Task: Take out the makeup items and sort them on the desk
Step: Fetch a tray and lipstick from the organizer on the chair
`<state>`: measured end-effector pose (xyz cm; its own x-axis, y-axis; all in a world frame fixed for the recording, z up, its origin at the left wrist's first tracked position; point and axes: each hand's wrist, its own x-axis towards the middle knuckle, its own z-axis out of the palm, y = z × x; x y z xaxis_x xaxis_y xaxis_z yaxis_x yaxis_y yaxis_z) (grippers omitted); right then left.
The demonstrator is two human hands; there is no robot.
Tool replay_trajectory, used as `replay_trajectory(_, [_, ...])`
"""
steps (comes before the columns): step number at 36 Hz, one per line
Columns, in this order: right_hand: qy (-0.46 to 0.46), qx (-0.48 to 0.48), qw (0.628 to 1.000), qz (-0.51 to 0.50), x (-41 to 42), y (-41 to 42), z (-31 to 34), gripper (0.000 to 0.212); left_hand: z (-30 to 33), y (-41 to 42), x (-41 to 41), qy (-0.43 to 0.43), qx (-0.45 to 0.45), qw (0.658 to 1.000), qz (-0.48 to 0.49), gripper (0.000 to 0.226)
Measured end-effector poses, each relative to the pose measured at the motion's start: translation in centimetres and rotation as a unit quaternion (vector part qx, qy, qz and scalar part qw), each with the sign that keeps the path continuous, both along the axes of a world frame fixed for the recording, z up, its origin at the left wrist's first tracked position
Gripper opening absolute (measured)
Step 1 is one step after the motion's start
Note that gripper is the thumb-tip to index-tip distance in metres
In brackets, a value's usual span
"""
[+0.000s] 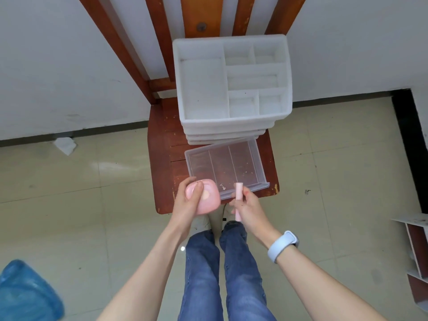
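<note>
My left hand [188,202] grips a pink rounded compact case [205,196], held just in front of the chair seat's near edge. In my right hand [249,208] is a slim pink tube [238,193], upright, its top reaching the front lip of the clear plastic drawer [225,167]. That drawer lies on the seat, divided into long compartments with nothing in them. Behind it stands a white organizer box [231,84] with several open compartments, all bare.
Both containers rest on a red-brown wooden chair [162,158] against a white wall. A crumpled white paper [65,144] lies on the tiled floor at left, a blue plastic bag [25,295] at bottom left, and a shelf unit [416,251] at right.
</note>
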<state>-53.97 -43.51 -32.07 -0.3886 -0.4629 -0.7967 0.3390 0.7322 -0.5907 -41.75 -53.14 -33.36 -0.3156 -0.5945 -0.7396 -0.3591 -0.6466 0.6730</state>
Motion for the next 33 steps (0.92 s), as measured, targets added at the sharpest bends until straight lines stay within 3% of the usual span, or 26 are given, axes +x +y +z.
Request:
replay_trajectory(6, [0.036,-0.045,0.998,0.007,0.0,-0.7,0.8,0.041,0.5,-0.4,1.5,0.002,-0.004,0.999,-0.047,0.007])
replay_trajectory(10, [0.069,-0.065,0.995,0.004,1.4,-1.0,1.2,0.016,0.8,-0.4,1.8,0.002,0.003,0.997,-0.074,0.007])
replay_trajectory(20, [0.146,-0.073,0.984,0.066,2.6,-1.8,2.2,0.031,1.3,-0.2,1.7,-0.025,-0.009,0.999,-0.02,0.012])
replay_trajectory(26, [0.126,-0.094,0.987,0.045,3.6,-2.1,2.9,0.034,1.3,-0.9,1.1,-0.036,0.019,0.999,-0.011,0.032])
replay_trajectory(30, [0.11,-0.104,0.986,0.065,4.0,-2.6,3.0,0.038,1.5,-1.0,0.7,-0.027,0.024,0.999,0.003,0.021])
replay_trajectory(33, [0.088,-0.11,0.99,0.021,3.6,-2.6,2.9,0.034,1.4,-1.1,0.4,-0.049,0.013,0.998,0.037,0.009])
